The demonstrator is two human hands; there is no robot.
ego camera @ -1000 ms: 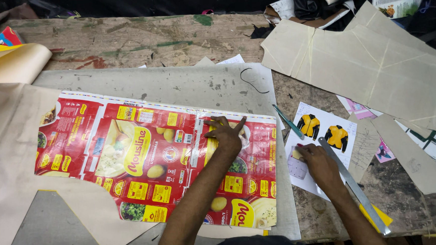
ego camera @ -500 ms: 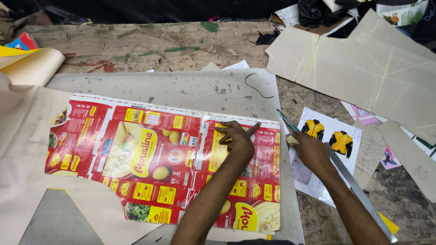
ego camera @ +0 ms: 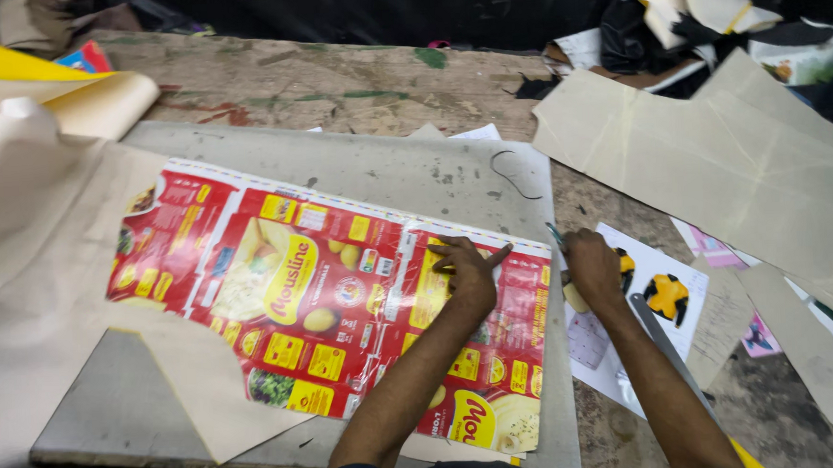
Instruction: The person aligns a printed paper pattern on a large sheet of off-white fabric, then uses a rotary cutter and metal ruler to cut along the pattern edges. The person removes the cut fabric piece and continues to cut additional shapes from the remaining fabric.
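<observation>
Head view. A flattened printed carton sheet [ego camera: 325,305], red and yellow, is seen lying on a grey board [ego camera: 404,173] on the worn tabletop [ego camera: 332,77]. Its long axis runs from upper left to lower right, across the body rather than away from it.

The left hand [ego camera: 466,274] is laid flat on the sheet's right-hand portion, fingers spread, thumb out toward the right edge; the sheet is pressed down, not pinched.

The right hand [ego camera: 594,267] is closed around a thin blue-tipped tool [ego camera: 555,233], kind not determinable, just off the sheet's right edge. It rests over a white sheet with yellow-and-black marks [ego camera: 667,297], beside a long metal ruler [ego camera: 664,340].

Key relation: the carton sheet lies to the left of the right hand, its near edge just beside the tool tip. The left hand is already on it.

Beige paper pieces [ego camera: 717,161] are noted to the right, well apart.
</observation>
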